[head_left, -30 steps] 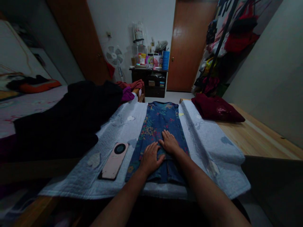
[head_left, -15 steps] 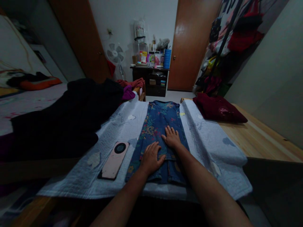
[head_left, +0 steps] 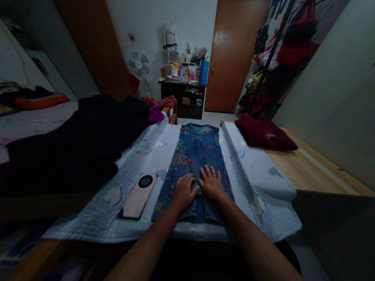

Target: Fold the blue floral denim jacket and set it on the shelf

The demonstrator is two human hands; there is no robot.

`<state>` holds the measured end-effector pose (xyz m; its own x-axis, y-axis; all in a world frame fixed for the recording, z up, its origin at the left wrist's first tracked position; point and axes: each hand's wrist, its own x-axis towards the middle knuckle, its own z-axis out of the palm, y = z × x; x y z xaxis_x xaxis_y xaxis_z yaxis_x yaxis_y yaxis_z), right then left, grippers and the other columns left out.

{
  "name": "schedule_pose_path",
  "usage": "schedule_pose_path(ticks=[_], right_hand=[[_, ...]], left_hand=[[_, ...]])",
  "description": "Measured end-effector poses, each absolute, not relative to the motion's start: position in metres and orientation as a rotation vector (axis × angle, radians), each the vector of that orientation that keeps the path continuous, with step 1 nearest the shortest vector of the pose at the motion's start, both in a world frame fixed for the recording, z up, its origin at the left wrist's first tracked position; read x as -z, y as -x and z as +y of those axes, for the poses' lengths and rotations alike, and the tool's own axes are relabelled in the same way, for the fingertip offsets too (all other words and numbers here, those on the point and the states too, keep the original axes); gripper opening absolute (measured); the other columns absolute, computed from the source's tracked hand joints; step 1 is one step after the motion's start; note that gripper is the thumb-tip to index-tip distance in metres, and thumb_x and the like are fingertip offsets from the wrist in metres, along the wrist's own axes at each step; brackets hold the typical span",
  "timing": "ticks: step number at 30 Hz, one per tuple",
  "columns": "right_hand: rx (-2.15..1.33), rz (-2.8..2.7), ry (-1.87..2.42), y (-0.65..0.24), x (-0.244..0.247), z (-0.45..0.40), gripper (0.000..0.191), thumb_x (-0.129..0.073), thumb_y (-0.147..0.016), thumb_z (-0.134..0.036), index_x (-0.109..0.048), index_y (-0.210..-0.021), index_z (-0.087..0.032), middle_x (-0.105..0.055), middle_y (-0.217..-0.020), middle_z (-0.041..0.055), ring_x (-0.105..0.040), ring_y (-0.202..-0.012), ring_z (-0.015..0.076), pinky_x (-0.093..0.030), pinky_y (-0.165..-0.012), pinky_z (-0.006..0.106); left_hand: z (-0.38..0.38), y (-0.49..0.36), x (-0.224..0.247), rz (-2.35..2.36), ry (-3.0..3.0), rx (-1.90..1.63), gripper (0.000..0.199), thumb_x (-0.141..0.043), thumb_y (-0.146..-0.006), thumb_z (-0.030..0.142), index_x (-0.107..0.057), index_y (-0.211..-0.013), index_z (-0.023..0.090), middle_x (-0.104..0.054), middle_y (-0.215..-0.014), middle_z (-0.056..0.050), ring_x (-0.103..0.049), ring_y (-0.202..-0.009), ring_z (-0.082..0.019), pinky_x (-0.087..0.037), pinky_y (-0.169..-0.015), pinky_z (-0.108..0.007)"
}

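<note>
A blue floral denim garment [head_left: 199, 146] lies folded on a pale blue-white quilted cloth [head_left: 249, 171]. My left hand [head_left: 184, 191] rests flat on its lower part, fingers apart. Beside it, my right hand [head_left: 211, 182] presses on the same garment with its fingers spread, the two hands nearly touching. Neither hand grips anything. A pink phone [head_left: 139, 196] with a round black camera ring lies on the cloth to the left of the garment.
Black clothing [head_left: 88, 140] is heaped on the left. A folded maroon garment [head_left: 265, 132] sits on a wooden surface [head_left: 310, 168] at right. Further back stand a fan [head_left: 140, 65], a dark shelf [head_left: 181, 99] and a brown door [head_left: 231, 58].
My right hand has slid back toward me on the garment, now closer to level with my left hand. The whole view has shifted slightly.
</note>
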<state>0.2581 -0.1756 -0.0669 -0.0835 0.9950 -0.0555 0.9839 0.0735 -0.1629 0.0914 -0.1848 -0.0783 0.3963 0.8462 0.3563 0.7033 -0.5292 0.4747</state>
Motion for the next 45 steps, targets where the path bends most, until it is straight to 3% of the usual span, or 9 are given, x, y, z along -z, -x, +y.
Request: schedule_pose_path(ticks=[3, 8, 12, 14, 20, 25, 28, 41, 45], right_hand=[[-0.231, -2.262, 2.044, -0.260, 0.067, -0.186, 0.060, -0.029, -0.099, -0.050, -0.029, -0.152, -0.023, -0.018, -0.161, 0.0091, -0.013, -0.147, 0.0331, -0.010, -0.114, 0.058], [-0.228, -2.281, 1.969, -0.263, 0.058, -0.198, 0.054, -0.032, -0.099, -0.042, -0.035, -0.149, -0.024, -0.025, -0.159, 0.0069, -0.020, -0.146, 0.0303, -0.015, -0.115, 0.053], [-0.326, -2.275, 1.956, -0.260, 0.038, -0.184, 0.042, -0.039, -0.096, -0.031, -0.057, -0.131, -0.017, -0.052, -0.142, 0.0124, -0.047, -0.130, 0.0258, -0.032, -0.108, 0.040], [-0.298, -2.196, 1.967, -0.253, 0.033, -0.172, 0.040, -0.035, -0.097, -0.024, -0.062, -0.124, -0.014, -0.060, -0.133, 0.0143, -0.054, -0.123, 0.0220, -0.035, -0.105, 0.033], [-0.203, -2.168, 1.890, -0.236, 0.061, -0.157, 0.051, -0.036, -0.098, -0.032, -0.043, -0.144, -0.010, -0.035, -0.155, 0.0116, -0.028, -0.143, 0.0250, -0.021, -0.116, 0.039], [-0.201, -2.200, 1.867, -0.239, 0.072, -0.160, 0.054, -0.035, -0.098, -0.035, -0.040, -0.146, -0.011, -0.031, -0.156, 0.0112, -0.024, -0.145, 0.0248, -0.020, -0.116, 0.041], [-0.184, -2.196, 1.861, -0.239, 0.070, -0.161, 0.054, -0.035, -0.098, -0.035, -0.040, -0.146, -0.011, -0.031, -0.156, 0.0107, -0.023, -0.145, 0.0247, -0.019, -0.117, 0.041], [-0.220, -2.182, 1.890, -0.238, 0.067, -0.161, 0.056, -0.036, -0.097, -0.036, -0.039, -0.147, -0.013, -0.029, -0.157, 0.0087, -0.022, -0.146, 0.0243, -0.016, -0.117, 0.039], [-0.229, -2.162, 1.899, -0.238, 0.069, -0.160, 0.056, -0.035, -0.097, -0.037, -0.039, -0.148, -0.015, -0.030, -0.157, 0.0075, -0.022, -0.145, 0.0242, -0.016, -0.117, 0.039]], left_hand=[[-0.184, -0.092, 0.079, 1.387, -2.396, -0.876, 0.024, -0.045, -0.094, 0.026, -0.058, -0.113, 0.019, -0.062, -0.126, -0.009, -0.054, -0.123, -0.023, -0.041, -0.107, -0.044], [-0.182, -0.092, 0.082, 1.408, -2.401, -0.883, 0.029, -0.049, -0.089, 0.021, -0.056, -0.117, 0.019, -0.062, -0.127, -0.011, -0.055, -0.122, -0.024, -0.042, -0.107, -0.045], [-0.181, -0.092, 0.082, 1.385, -2.402, -0.859, 0.028, -0.052, -0.087, 0.022, -0.057, -0.114, 0.020, -0.061, -0.128, -0.011, -0.054, -0.122, -0.025, -0.040, -0.108, -0.047], [-0.181, -0.092, 0.082, 1.385, -2.400, -0.851, 0.029, -0.053, -0.086, 0.021, -0.057, -0.115, 0.019, -0.061, -0.129, -0.011, -0.053, -0.123, -0.025, -0.039, -0.108, -0.047], [-0.181, -0.093, 0.083, 1.497, -2.393, -0.702, 0.046, -0.049, -0.086, 0.024, -0.048, -0.132, 0.018, -0.054, -0.139, -0.012, -0.045, -0.133, -0.024, -0.029, -0.115, -0.049], [-0.154, -0.091, 0.085, 1.540, -2.415, -0.332, 0.057, -0.036, -0.094, 0.031, -0.031, -0.148, 0.013, -0.037, -0.153, -0.014, -0.029, -0.144, -0.024, -0.024, -0.117, -0.048], [-0.128, -0.088, 0.083, 1.586, -2.473, -0.225, 0.059, -0.031, -0.097, 0.040, -0.030, -0.150, 0.012, -0.032, -0.156, -0.014, -0.025, -0.146, -0.025, -0.023, -0.117, -0.047], [-0.048, -0.085, 0.087, 1.666, -2.634, -0.398, 0.057, -0.035, -0.097, 0.044, -0.042, -0.143, 0.012, -0.041, -0.151, -0.015, -0.036, -0.140, -0.027, -0.028, -0.114, -0.044], [-0.028, -0.093, 0.076, 1.732, -2.630, -0.448, 0.055, -0.037, -0.096, 0.045, -0.044, -0.142, 0.016, -0.053, -0.140, -0.015, -0.045, -0.128, -0.031, -0.037, -0.105, -0.046]])
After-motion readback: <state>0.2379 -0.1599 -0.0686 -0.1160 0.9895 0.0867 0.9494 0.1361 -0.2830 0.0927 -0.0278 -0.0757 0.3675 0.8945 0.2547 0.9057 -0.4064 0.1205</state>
